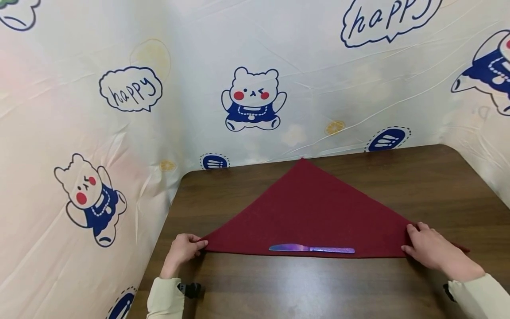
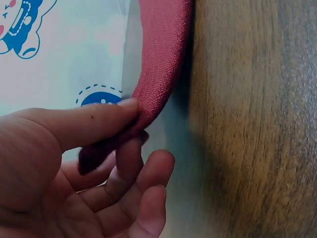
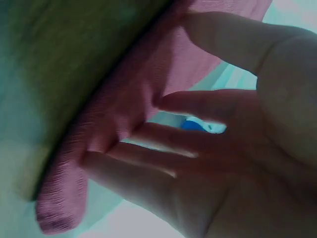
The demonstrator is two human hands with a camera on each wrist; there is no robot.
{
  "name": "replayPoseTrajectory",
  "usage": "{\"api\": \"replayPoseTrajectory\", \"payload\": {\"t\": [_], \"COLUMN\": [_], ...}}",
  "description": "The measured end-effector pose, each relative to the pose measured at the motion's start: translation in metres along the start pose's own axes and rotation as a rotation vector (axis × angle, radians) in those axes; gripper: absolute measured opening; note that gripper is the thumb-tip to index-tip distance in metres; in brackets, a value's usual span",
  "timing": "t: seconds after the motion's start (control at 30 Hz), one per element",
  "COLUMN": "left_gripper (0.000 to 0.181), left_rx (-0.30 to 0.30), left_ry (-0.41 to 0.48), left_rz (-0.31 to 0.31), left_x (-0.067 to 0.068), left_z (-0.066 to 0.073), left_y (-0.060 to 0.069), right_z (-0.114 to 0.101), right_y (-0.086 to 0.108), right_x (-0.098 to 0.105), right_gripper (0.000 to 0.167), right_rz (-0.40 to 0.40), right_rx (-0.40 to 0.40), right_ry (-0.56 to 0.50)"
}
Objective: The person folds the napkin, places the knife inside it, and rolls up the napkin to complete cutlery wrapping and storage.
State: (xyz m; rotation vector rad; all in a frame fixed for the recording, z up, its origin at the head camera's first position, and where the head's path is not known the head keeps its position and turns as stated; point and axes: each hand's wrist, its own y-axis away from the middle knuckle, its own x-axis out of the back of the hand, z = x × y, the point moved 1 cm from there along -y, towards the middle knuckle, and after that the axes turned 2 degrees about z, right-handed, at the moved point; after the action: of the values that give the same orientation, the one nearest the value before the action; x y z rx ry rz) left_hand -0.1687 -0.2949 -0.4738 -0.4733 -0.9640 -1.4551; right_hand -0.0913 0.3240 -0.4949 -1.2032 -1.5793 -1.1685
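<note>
One maroon cloth (image 1: pixel 311 208) lies between left hand (image 1: pixel 184 249), fingers pinching a corner, and right hand (image 1: pixel 432 249), fingers spread against its edge; likely soft, light, best held by corners. The knife (image 1: pixel 326 250) atop may slide.

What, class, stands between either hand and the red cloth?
Nothing visible: the left hand pinches the red cloth at its left corner, and the right hand touches it near the right. The knife lies on the cloth near its front edge, blocking neither.
</note>
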Motion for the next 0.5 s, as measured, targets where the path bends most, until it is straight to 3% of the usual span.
{"api": "replayPoseTrajectory", "payload": {"t": [0.2, 0.4, 0.5], "left_gripper": [0.024, 0.025, 0.026], "left_rx": [-0.021, -0.158, -0.218], "left_ry": [0.055, 0.17, 0.182], "left_rz": [-0.018, -0.101, -0.139], "left_x": [-0.001, -0.005, -0.008], "left_z": [0.006, 0.019, 0.026], "left_y": [0.001, 0.002, 0.002], "right_z": [-0.008, -0.009, -0.007], "right_y": [0.002, 0.004, 0.004], "right_x": [0.001, 0.001, 0.0], "right_gripper": [0.045, 0.052, 0.054], "right_rz": [0.004, 0.017, 0.007], "right_rx": [0.033, 0.021, 0.009], "right_ry": [0.025, 0.018, 0.007]}}
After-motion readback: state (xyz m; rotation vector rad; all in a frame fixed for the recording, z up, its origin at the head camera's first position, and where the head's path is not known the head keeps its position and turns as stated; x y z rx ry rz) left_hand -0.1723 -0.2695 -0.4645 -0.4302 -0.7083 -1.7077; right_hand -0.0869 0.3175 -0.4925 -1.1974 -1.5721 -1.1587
